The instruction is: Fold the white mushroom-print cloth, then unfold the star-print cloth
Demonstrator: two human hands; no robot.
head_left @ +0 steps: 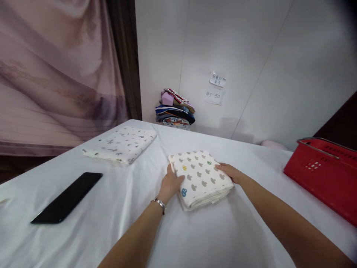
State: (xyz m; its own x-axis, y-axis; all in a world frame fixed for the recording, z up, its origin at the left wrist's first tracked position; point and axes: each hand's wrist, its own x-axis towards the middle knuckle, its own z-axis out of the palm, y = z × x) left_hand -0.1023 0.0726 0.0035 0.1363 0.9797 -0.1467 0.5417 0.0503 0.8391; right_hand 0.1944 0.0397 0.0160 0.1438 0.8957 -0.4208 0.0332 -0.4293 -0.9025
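A folded white cloth (pixel 199 175) with grey mushroom prints and a few coloured ones lies in front of me in several layers. My left hand (pixel 170 182) grips its left edge, thumb on top and fingers out of sight beneath. A silver bracelet (pixel 160 204) is on that wrist. At the cloth's right edge, my right hand (pixel 229 172) holds on with fingertips on top; its thumb is hidden. Farther left lies another folded white cloth (pixel 122 143) with small grey and dark prints, apart from both hands.
The white-covered table (pixel 117 238) carries a black phone-like slab (pixel 68 197) at left and a red plastic basket (pixel 320 175) with a metal handle at right. A stack of folded fabrics (pixel 175 111) stands at the back by the wall. A pink curtain (pixel 55 74) hangs left.
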